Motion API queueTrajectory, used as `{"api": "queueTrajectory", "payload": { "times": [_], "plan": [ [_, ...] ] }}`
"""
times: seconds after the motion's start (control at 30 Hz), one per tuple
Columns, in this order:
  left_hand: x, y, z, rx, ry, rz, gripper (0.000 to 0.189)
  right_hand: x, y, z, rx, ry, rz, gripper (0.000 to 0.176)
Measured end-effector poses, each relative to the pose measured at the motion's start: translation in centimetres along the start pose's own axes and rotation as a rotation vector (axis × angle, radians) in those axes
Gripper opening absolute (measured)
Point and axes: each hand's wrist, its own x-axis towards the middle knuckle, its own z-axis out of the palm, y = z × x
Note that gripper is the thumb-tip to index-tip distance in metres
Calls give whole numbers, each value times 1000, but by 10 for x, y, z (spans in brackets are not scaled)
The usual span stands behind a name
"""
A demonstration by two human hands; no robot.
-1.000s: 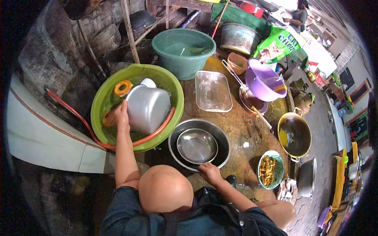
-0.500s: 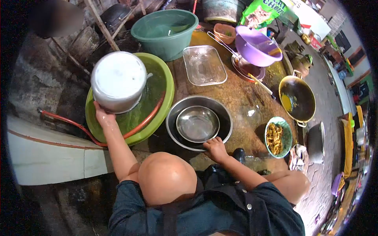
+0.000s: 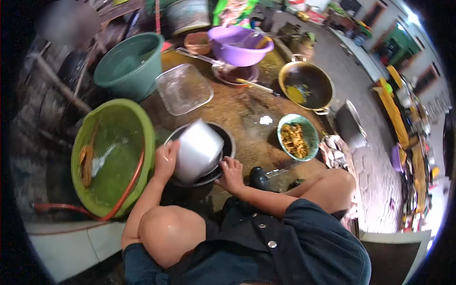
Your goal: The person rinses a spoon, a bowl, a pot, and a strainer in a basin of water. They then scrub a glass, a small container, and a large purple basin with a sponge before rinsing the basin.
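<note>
My left hand point(image 3: 166, 160) grips the rim of a silver pot point(image 3: 195, 149), tilted on its side over a dark-inside metal basin point(image 3: 229, 137). At the basin's right edge, my right hand point(image 3: 231, 175) has its fingers closed on the basin rim. The smaller metal bowl inside the basin is hidden behind the pot. To the left stands a green tub point(image 3: 147, 142) of water, with a brown scrubber-like item point(image 3: 86, 164) and a red hose point(image 3: 127, 190) in it.
Behind are a teal tub point(image 3: 128, 64), a clear basket point(image 3: 184, 89) and a purple basin point(image 3: 240, 50). Rightward sit a wok point(image 3: 308, 85), a green bowl of food point(image 3: 298, 137) and a dark pot point(image 3: 350, 124). My knees flank the basin.
The silver pot has moved from above the green tub rightward to the metal basin, tilting over, with my left hand on it. The view has turned right.
</note>
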Motion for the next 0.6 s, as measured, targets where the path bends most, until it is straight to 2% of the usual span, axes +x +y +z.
{"api": "queueTrajectory", "payload": {
  "times": [0.03,0.1,0.13,0.2,0.23,0.3,0.33,0.37,0.4,0.43,0.5,0.53,0.57,0.6],
  "plan": [
    [-4,2,9,252,-114,11,25,-5,5,2,54,12,27,63],
    [-12,5,20,379,-179,167,23,-11,15,9,138,94,45,67],
    [-13,6,22,365,-196,190,23,-13,20,11,164,104,86,69],
    [-16,1,22,417,-520,52,20,-14,33,15,353,76,116,74],
    [-20,-7,23,413,-539,74,20,-13,37,20,462,86,140,74],
    [-28,-24,25,296,-550,272,28,-14,52,45,518,124,224,76],
    [-26,-29,24,291,-568,289,28,-15,67,71,658,109,380,79],
    [-25,-32,22,169,-619,88,33,-17,77,83,801,92,537,82],
    [-25,-34,20,52,-667,-119,39,-11,75,69,788,44,663,86],
    [-25,-32,17,57,-687,-110,39,-8,77,68,791,60,680,86],
    [-25,-29,13,18,-749,-270,37,5,80,68,652,17,1014,85],
    [-26,-31,14,21,-751,-256,36,10,86,68,1017,-78,1162,87],
    [-28,-34,14,28,-768,-249,36,13,92,91,1025,-63,1174,87],
    [-27,-28,12,-17,-748,-278,36,15,111,141,953,-65,1206,79]
  ]
}}
